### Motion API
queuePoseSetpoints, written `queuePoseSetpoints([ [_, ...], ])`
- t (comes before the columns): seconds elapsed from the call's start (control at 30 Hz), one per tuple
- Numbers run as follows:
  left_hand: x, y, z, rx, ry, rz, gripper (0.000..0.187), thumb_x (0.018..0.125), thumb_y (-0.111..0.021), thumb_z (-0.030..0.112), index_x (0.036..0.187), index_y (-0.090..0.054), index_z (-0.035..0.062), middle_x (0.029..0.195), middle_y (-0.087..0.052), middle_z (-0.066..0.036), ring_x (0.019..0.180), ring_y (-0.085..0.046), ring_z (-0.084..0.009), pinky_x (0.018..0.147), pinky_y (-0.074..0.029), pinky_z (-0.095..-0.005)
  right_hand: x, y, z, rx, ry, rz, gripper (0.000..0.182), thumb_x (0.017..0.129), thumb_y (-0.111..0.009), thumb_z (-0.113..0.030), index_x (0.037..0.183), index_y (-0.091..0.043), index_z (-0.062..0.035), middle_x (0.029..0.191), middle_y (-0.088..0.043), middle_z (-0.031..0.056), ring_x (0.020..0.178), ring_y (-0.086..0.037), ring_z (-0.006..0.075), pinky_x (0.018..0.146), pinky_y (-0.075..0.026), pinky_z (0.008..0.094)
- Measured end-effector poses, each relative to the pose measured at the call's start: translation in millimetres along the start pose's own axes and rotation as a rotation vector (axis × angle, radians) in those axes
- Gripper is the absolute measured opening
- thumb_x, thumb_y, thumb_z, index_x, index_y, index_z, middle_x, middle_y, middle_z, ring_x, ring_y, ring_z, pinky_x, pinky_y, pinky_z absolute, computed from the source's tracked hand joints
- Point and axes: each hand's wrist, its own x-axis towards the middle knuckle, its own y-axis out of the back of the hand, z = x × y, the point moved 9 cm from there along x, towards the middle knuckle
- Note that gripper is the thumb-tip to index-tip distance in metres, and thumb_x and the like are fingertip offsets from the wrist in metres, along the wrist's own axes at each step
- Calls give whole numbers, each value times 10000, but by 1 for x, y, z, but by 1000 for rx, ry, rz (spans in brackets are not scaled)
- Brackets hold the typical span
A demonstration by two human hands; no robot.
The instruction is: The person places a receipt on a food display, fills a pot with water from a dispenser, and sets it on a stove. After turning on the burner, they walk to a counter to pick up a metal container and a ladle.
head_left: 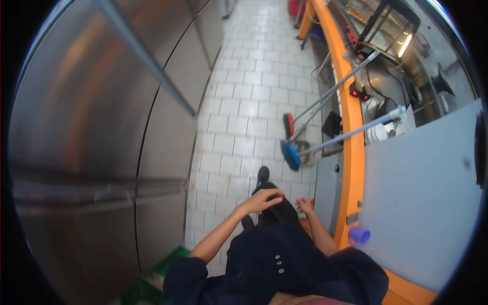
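My left hand [267,200] is in front of my dark trousers, over the raised thigh, with its fingers loosely apart and nothing in them. Lower on the other side, my right hand [304,205] hangs beside the leg near the grey cabinet, fingers slightly curled and apart, holding nothing. A blue broom [291,155] and a red broom [289,125] stand on the tiled floor ahead, their long handles leaning on the orange counter edge [352,117]. A purple cup [359,235] lies or stands on the counter, to the right of my hands.
Tall steel cabinet doors [168,147] with long handles line the left side. White floor tiles [249,96] run ahead between them and the counter. A glass display case [391,30], cables and stacked white items [376,133] are on the right. Something green [170,262] is at lower left.
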Motion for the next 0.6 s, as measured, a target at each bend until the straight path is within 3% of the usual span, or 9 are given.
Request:
queuePoseSetpoints([
  [0.07,63,47,-27,100,-28,-144,332,934,-509,288,1115,-583,19,1039,-635,-89,1000,-592,-188,871,-444,-313,34,14,16,45,-93,134,222,929,-484,-278,929,-562,-70,736,-604,43,566,-572,149,481,-482,298],
  [0.13,127,119,-89,76,143,-91,347,930,-510,313,1100,-596,22,1025,-642,-91,986,-600,-202,863,-451,-313,104,21,123,276,-366,140,237,896,-505,-276,893,-602,-60,741,-608,94,617,-594,206,530,-486,352],
  [0.2,145,214,-174,196,277,223,359,895,-562,334,1065,-598,19,1032,-638,-175,969,-618,-258,829,-472,-324,120,15,112,-151,-426,-14,248,891,-495,-271,938,-623,-65,784,-624,89,686,-612,214,615,-503,376],
  [0.27,106,296,-329,168,659,512,458,870,-540,427,1089,-589,28,1053,-625,-197,1018,-588,-316,865,-455,-367,133,9,-2,-371,-354,-39,227,884,-513,-253,906,-635,-63,774,-632,88,661,-613,205,606,-501,362],
  [0.3,85,321,-326,65,794,587,432,868,-539,397,1074,-589,20,1006,-626,-199,940,-606,-329,824,-469,-384,148,6,-51,-401,-332,-39,217,880,-522,-245,890,-641,-63,769,-636,88,648,-614,201,602,-499,355],
  [0.33,55,347,-404,103,773,628,400,863,-554,357,1088,-579,27,932,-632,-158,785,-627,-284,709,-495,-377,173,4,-102,-386,-299,-23,209,876,-531,-236,874,-646,-62,763,-639,88,636,-614,197,597,-498,348],
  [0.37,32,350,-375,-342,976,848,367,876,-542,327,1110,-549,45,906,-634,-120,704,-625,-232,630,-497,-369,203,5,-155,-334,-255,7,200,872,-540,-227,857,-652,-61,758,-643,87,623,-615,193,593,-497,340],
  [0.4,23,356,-353,-435,1139,824,358,884,-530,335,1119,-518,66,919,-640,-115,733,-637,-226,601,-487,-375,241,6,-210,-262,-205,38,193,869,-550,-218,841,-658,-61,753,-647,87,611,-615,189,588,-496,333],
  [0.6,70,463,-333,-381,1381,597,354,887,-501,358,1116,-516,89,943,-651,-94,795,-642,-227,667,-472,-410,478,-15,-534,-3,25,-70,176,900,-515,-259,897,-582,-96,722,-619,44,575,-584,138,523,-477,298],
])
